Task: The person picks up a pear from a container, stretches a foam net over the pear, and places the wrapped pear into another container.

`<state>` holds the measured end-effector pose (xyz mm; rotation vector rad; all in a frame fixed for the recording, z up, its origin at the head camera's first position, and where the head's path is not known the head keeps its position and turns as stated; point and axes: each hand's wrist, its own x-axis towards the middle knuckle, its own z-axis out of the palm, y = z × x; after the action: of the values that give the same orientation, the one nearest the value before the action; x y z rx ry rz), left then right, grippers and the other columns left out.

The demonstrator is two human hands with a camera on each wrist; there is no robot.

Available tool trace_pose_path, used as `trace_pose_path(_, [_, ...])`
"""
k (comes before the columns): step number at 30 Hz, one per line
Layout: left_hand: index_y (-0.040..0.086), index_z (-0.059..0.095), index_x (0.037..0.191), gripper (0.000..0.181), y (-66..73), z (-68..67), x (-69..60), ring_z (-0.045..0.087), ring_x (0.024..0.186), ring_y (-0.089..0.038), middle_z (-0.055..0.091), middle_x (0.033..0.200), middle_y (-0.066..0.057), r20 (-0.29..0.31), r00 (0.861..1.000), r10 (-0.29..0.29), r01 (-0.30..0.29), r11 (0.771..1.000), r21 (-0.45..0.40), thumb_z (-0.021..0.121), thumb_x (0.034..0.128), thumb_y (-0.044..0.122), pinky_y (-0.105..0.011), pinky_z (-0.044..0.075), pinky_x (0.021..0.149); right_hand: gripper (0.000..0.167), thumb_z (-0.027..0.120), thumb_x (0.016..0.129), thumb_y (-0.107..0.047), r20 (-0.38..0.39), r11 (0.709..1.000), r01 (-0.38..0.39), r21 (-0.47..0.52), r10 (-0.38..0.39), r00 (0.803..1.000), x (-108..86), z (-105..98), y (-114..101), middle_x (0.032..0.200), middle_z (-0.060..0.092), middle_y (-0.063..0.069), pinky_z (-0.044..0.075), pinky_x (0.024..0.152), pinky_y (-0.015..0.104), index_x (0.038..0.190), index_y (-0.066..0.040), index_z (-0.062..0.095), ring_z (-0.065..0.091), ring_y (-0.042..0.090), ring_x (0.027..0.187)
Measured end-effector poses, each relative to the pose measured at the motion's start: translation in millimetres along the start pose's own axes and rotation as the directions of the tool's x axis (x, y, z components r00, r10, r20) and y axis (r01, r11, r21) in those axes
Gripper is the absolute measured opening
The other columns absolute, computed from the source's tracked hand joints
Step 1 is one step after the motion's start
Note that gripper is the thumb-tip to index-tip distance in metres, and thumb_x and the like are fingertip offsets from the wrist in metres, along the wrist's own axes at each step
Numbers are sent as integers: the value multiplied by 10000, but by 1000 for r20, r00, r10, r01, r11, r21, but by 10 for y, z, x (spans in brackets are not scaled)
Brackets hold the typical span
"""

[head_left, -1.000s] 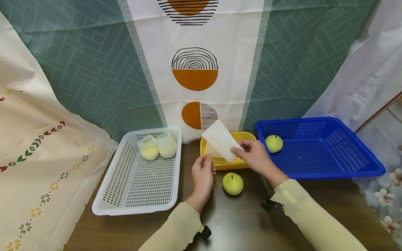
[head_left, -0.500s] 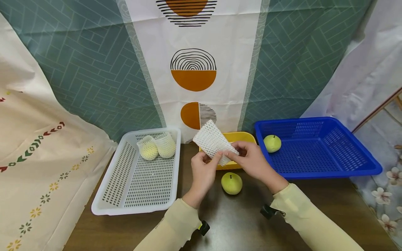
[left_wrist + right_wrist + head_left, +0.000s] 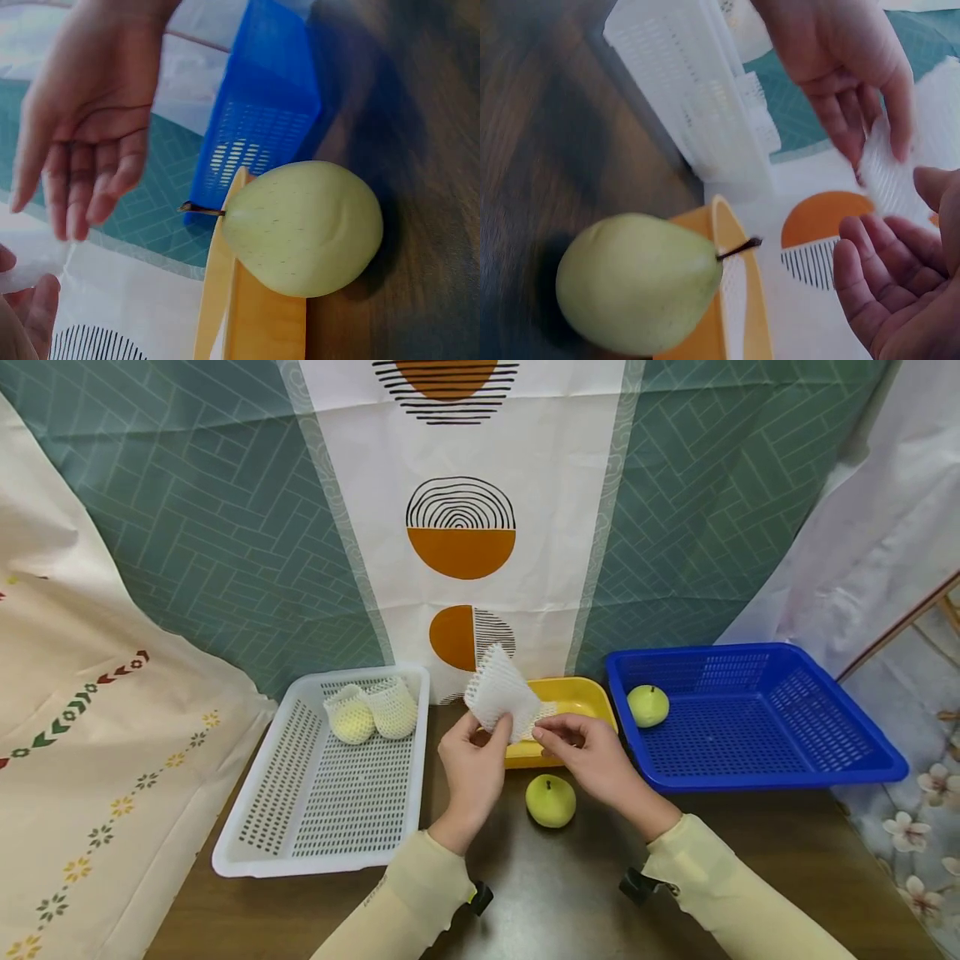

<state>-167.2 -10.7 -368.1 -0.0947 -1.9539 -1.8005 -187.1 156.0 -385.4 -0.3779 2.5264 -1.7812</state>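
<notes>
My left hand (image 3: 474, 772) pinches a white foam fruit net (image 3: 504, 693) between thumb and fingers, raised above the yellow basket (image 3: 592, 702). My right hand (image 3: 600, 768) is at the net's lower right edge; the right wrist view shows its thumb and fingers apart, fingers loosely extended, the net beside them. Whether the fingertips touch it is hard to see. Below the hands, a yellow-green pear (image 3: 551, 802) stands on the table, stem up. It appears large in the left wrist view (image 3: 307, 229) and the right wrist view (image 3: 637, 285).
On the left, a white basket (image 3: 228, 860) holds two pears in foam nets (image 3: 371, 710). A blue basket (image 3: 757, 727) on the right contains one bare pear (image 3: 648, 706). More white netting (image 3: 549, 710) lies in the yellow basket. A patterned cloth (image 3: 337, 510) hangs behind.
My left hand has come up to take hold of the net and draw it leftward. My right hand, which held the net, has slid to its edge and its fingers have loosened.
</notes>
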Motion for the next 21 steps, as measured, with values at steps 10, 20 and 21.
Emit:
trace_pose_path(10, [70, 692, 1090, 320, -18, -35, -84, 636, 983, -165, 689, 1082, -66, 277, 951, 138, -149, 989, 20, 640, 794, -41, -356, 548, 796, 355, 544, 938, -357, -18, 997, 11, 71, -9, 1000, 30, 38, 0, 1115, 650, 72, 557, 773, 401, 1201, -125, 600, 652, 216, 929])
trace_pose_path(20, [-48, 673, 1016, 190, -35, -50, 15, 643, 940, -332, 681, 1012, -201, 346, 938, -32, 76, 990, -116, 539, 931, 56, -336, 543, 812, 208, 603, 913, -175, -96, 992, 65, 105, -54, 994, 29, 26, 30, 909, 656, 108, 545, 655, 250, 1044, -19, 648, 619, 114, 753])
trace_pose_path(21, [-40, 670, 1011, 188, -32, -40, 26, 647, 896, -328, 681, 987, -198, 334, 941, -54, 98, 988, -115, 561, 928, 88, -325, 549, 787, 233, 611, 910, -212, -89, 991, 47, 125, -36, 995, 29, 34, 25, 925, 660, 103, 557, 663, 269, 1041, -23, 649, 631, 118, 766])
